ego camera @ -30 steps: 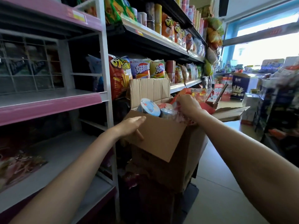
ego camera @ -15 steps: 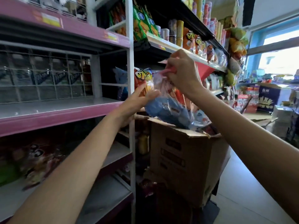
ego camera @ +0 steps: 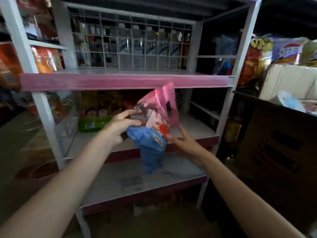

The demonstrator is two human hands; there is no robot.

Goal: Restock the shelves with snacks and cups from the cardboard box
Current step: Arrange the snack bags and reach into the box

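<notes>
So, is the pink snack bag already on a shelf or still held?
Still held. The left hand grips the pink bag, which hangs in front of the shelf, above a blue bag.

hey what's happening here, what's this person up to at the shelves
A person is restocking a shop shelf. The left hand holds a pink snack bag and a blue snack bag in front of the middle shelf. The right hand is open, fingertips at the bags' edge. The cardboard box stands at the right. The bags are not yet set down.
</notes>
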